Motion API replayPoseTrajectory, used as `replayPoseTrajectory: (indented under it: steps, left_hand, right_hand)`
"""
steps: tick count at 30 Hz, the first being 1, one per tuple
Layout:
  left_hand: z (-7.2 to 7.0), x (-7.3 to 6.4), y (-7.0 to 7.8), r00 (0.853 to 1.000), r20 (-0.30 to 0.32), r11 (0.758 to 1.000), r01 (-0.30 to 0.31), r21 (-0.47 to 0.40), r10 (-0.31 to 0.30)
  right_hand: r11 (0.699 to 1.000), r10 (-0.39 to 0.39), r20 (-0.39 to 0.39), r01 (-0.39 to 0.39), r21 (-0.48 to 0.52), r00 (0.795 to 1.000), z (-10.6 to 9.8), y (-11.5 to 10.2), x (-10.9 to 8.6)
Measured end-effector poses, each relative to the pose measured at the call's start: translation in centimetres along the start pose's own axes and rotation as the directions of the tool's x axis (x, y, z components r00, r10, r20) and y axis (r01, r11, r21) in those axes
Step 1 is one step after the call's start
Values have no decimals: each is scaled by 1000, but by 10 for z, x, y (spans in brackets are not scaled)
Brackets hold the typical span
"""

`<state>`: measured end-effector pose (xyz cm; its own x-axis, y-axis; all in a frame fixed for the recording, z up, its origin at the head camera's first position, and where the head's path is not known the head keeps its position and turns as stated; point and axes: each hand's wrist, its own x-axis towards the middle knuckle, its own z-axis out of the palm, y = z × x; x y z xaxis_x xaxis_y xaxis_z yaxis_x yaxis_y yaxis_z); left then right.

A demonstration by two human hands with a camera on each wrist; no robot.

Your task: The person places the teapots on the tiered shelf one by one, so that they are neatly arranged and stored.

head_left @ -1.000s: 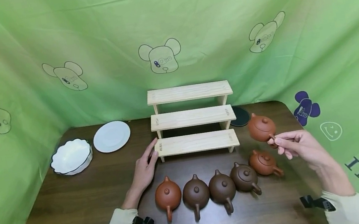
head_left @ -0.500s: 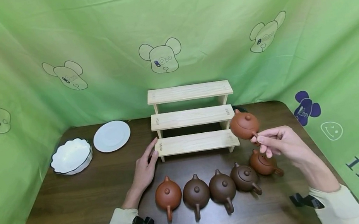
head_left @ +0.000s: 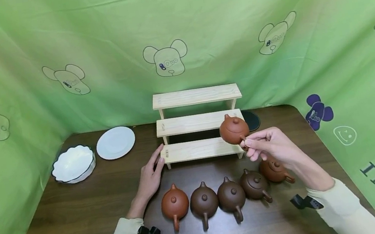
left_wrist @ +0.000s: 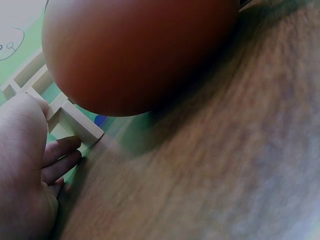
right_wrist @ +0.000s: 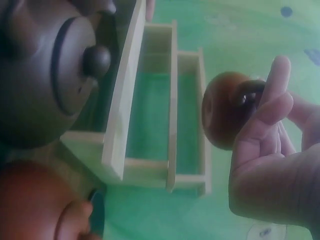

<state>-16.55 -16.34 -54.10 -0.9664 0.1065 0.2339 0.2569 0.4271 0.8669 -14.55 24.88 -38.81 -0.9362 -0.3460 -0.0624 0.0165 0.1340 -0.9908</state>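
In the head view my right hand [head_left: 271, 146] pinches the handle of a reddish-brown teapot [head_left: 234, 129]. That teapot hangs in the air, overlapping the right end of the lower two steps of a pale wooden three-step rack [head_left: 199, 147]. The right wrist view shows the same held teapot [right_wrist: 227, 110] beyond the rack's steps, its handle between thumb and fingers. With extended fingers, my left hand [head_left: 150, 177] touches the left end of the lowest step. A round orange-red teapot [left_wrist: 135, 50] fills the top of the left wrist view.
In a row before the rack stand an orange-red teapot [head_left: 175, 205], three dark brown teapots [head_left: 203, 201] and a reddish teapot [head_left: 274, 168] partly behind my right hand. A white plate [head_left: 115, 143] and scalloped bowl [head_left: 73, 164] lie left; a dark round disc [head_left: 251, 120] sits behind the rack's right side.
My right hand has carried the held teapot leftward and slightly farther back, from beside the rack to over its right end. The left hand stays at the lowest step.
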Motion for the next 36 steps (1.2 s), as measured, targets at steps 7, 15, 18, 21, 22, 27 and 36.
replayPoseTrajectory:
  steps: [7,15,18,21,22,27,36]
  left_hand:
    - [-1,0,2,1000,-3,1000,12,4,-12]
    - [1,0,-6,998,-28,998,-57,9,57]
    - [2,1,-12,994,-44,995,-103,21,103]
    - [2,1,-12,991,-56,993,-116,33,118]
    - [2,1,-13,991,-59,992,-121,33,123]
    - [2,1,-11,991,-68,993,-116,25,117]
    - [0,0,0,999,-37,999,-34,15,34]
  right_hand:
    - [999,-7,-54,9,39,999,23,-8,16]
    - [985,-41,-87,55,165,995,46,-12,39]
    - [983,-43,-110,62,175,993,53,-14,47]
    - [982,-43,-129,66,179,991,60,-17,56]
    - [982,-43,-131,67,179,990,62,-18,59]
    - [977,-68,-133,93,194,989,70,-23,77]
    - [963,-107,-180,147,226,978,88,-35,104]
